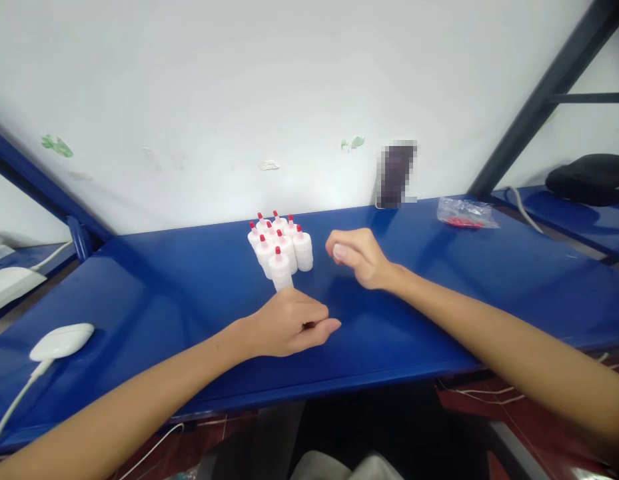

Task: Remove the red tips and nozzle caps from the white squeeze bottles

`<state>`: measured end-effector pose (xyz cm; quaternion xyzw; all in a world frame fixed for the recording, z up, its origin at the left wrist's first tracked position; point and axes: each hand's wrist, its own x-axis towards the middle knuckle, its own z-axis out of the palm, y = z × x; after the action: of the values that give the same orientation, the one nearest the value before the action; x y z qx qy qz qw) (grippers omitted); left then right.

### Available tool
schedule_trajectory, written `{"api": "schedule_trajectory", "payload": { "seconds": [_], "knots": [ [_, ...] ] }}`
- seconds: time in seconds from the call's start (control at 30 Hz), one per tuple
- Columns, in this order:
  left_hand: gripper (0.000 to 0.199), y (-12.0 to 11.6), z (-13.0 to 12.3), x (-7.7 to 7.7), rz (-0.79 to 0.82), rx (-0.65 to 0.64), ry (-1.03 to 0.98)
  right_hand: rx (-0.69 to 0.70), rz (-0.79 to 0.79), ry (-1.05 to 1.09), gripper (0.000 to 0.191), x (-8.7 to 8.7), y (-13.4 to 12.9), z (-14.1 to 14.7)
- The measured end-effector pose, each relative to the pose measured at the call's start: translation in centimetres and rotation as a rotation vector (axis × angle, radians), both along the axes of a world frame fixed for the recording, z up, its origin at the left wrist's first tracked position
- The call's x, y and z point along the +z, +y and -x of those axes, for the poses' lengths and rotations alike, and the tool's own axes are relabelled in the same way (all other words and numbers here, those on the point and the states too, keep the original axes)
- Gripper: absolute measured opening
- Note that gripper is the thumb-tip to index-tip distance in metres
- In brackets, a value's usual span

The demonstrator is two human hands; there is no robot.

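fingers [314, 312] curled: left hand [289, 325] toward three o'clock, grip narrow; right hand [363, 259] toward nine, pinching white piece [336, 251]; bottles [280, 268] upright, red tips [278, 251] up.

"What colours did I have before me?"
"My bottles [280, 265] were white, their tips [278, 251] red, and the small piece [336, 251] I held was white."
"And my desk [189, 293]?"
"Solid blue, glossy. The wall [199, 80] was white, patched with green."
"My bag [469, 211]?"
"Clear, with red bits [464, 223]. The floor [534, 427] was dark red, crossed by paler lines."
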<state>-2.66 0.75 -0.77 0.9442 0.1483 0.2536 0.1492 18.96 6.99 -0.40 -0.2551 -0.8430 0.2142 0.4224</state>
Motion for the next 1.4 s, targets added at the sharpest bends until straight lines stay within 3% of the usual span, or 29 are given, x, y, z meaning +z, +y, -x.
{"api": "schedule_trajectory", "payload": {
  "seconds": [0.13,0.3,0.5,0.63,0.93,1.2,1.3,1.4],
  "knots": [
    [0.046,-0.6,0.2,-0.5,-0.098,0.126,0.054,0.187,0.082,-0.129,0.042,-0.4,-0.5,1.0],
    [0.047,-0.4,-0.1,0.1,0.011,0.097,0.108,0.167,0.101,-0.140,0.040,-0.1,-0.4,1.3],
    [0.045,0.4,1.0,0.2,-0.434,0.124,-0.057,0.303,0.199,-0.207,0.039,-0.2,-1.9,2.1],
    [0.044,0.2,1.5,0.7,-0.534,0.232,-0.121,0.412,0.326,-0.133,0.047,-0.4,-2.7,2.5],
    [0.040,0.3,1.3,-0.3,-0.524,0.232,0.001,0.348,0.180,-0.405,0.049,0.7,-3.2,2.9],
    [0.039,0.2,1.5,0.0,-0.462,0.255,0.154,0.301,0.161,-0.485,0.034,0.9,-3.2,3.1],
    [0.036,0.0,1.4,0.0,-0.340,0.284,0.111,0.318,0.122,-0.438,0.037,0.7,-2.8,2.9],
    [0.037,-0.2,1.0,0.0,-0.094,0.370,-0.030,0.240,0.073,-0.414,0.041,0.9,-2.0,2.1]
  ]
}}
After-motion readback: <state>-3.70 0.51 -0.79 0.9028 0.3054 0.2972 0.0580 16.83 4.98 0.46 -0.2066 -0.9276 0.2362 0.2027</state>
